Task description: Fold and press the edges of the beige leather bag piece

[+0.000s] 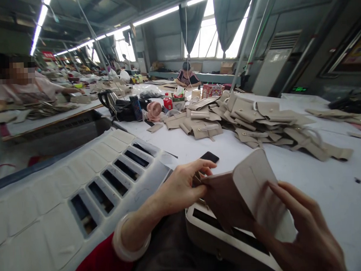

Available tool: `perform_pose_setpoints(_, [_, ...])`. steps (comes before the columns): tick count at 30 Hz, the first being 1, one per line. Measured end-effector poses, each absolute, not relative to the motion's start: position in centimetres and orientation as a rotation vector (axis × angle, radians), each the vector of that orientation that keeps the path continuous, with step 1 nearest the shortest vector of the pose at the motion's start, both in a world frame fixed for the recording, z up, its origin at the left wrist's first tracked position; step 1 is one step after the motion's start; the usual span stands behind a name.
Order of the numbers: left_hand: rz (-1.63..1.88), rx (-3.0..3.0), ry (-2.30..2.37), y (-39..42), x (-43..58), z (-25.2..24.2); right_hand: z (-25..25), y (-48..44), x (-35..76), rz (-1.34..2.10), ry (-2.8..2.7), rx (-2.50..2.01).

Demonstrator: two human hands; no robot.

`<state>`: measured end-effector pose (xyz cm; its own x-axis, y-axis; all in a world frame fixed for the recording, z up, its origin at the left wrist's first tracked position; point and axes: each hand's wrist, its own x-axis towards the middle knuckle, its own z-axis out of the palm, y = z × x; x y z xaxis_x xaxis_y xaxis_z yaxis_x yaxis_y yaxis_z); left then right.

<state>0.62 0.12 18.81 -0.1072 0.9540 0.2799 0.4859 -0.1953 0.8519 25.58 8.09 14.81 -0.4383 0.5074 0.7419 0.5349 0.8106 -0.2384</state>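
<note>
Hands [182, 185] [308, 222] hold beige piece [255, 184] — tan case [207, 234] (slotted) beneath.

Beyond and above your right fingers [281, 195], tube lights [157, 16] and glaring, overexposed windows [207, 35] brighten a dim room. Those fingers throw soft shadows on the folded piece [254, 182]; distant detail blurs, and wide-angle distortion stretches your outer view.

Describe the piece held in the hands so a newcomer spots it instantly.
Start at the white table, then its near side, where the left hand and right hand meet. Between them is the held piece, showing a pale, round-cornered panel. Unlike the beige pieces heaped behind, it is raised and gripped.
</note>
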Motion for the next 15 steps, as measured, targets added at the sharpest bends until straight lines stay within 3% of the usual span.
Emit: perform_pose_setpoints(15, [1.259,1.9,1.751,0.0,0.5,15.9,12.3,8.8,25.7,-0.024,-2.159,-0.703])
